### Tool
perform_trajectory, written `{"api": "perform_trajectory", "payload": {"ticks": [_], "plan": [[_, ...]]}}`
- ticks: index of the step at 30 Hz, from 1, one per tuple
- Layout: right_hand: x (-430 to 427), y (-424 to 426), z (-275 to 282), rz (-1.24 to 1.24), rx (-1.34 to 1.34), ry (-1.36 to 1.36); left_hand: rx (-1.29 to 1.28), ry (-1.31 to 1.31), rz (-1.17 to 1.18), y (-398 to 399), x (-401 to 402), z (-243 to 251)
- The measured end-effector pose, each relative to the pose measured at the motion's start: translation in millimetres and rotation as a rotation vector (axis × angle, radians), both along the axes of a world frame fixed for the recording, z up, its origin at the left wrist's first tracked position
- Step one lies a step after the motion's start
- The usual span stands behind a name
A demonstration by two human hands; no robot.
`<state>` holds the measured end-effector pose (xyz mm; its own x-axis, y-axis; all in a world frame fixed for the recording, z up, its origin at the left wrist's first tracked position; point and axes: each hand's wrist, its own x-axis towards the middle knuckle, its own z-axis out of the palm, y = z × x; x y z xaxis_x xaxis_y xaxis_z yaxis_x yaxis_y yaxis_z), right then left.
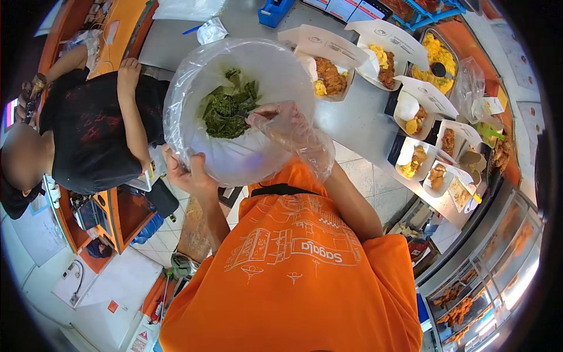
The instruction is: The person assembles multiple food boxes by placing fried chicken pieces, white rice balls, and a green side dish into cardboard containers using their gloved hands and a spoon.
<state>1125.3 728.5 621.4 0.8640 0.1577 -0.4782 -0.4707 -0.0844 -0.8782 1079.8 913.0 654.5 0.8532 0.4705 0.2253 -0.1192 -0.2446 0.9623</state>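
A wide round tub [281, 66], lined with a clear plastic bag, is tilted open toward me in front of my chest. My left hand [189, 174], bare, grips its near-left rim and the bag's edge. Inside lies a dark green chopped paste [226, 127], probably herbs or a green chilli relish, smeared over the bottom and one side. My right hand [286, 125] wears a clear plastic glove and reaches inside the tub. Its fingers pinch the handle of a small utensil [241, 113], likely a spoon, whose end sits in the paste.
Several open cardboard boxes [415, 108] of rice, fried chicken and scrambled egg line the steel counter [343, 116]. A pan of scrambled egg [435, 53] stands behind them. A blue tape dispenser [275, 12] is at the back. A person in black [96, 132] is close on the left.
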Motion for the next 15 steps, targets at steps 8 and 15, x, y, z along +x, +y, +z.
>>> {"api": "perform_trajectory", "payload": {"ticks": [8, 15], "plan": [[-24, -37, 13, -0.076, -0.045, -0.111, -0.005, 0.056, 0.121, 26, -4, -6], [-26, -107, -50, -0.376, -0.239, -0.046, -0.029, 0.044, 0.24, 55, 4, -7]]}}
